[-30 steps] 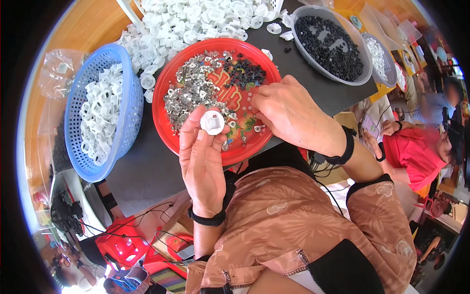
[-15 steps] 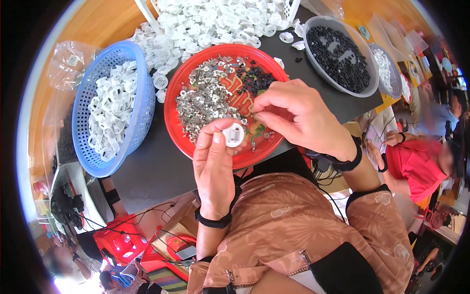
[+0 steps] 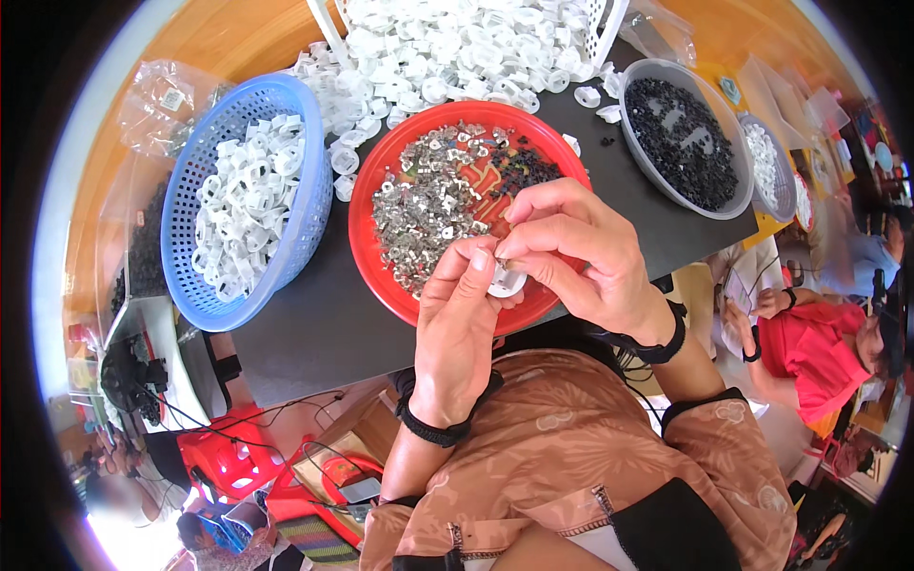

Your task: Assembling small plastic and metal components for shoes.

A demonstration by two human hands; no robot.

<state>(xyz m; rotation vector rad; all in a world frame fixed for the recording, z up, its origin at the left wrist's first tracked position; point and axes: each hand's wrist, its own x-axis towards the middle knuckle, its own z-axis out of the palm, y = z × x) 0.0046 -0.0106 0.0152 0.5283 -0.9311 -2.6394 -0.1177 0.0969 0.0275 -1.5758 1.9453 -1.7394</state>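
Note:
My left hand [image 3: 459, 319] is closed around a round white plastic part [image 3: 507, 284], held over the near side of a red tray [image 3: 369, 257]. Thumb and forefinger of my right hand [image 3: 586, 252] pinch together at the top of that part. Whatever sits between the right fingertips is tiny and mostly hidden. Small silvery metal pieces [image 3: 428, 190] cover the left part of the tray. Little black pieces [image 3: 529, 171] lie at its far right, partly behind my right hand.
A blue basket [image 3: 317, 205] with white plastic parts stands to the left. Beyond the tray is a big heap of white parts [image 3: 466, 48]. At right, a grey bowl [image 3: 738, 195] holds black pieces, beside a smaller bowl [image 3: 788, 195] of white ones. Another person in red [image 3: 809, 343] sits farther right.
My right hand has come from the tray's pieces to the white part, and its fingertips now meet it. My left hand has tilted the part. The whole view has shifted slightly.

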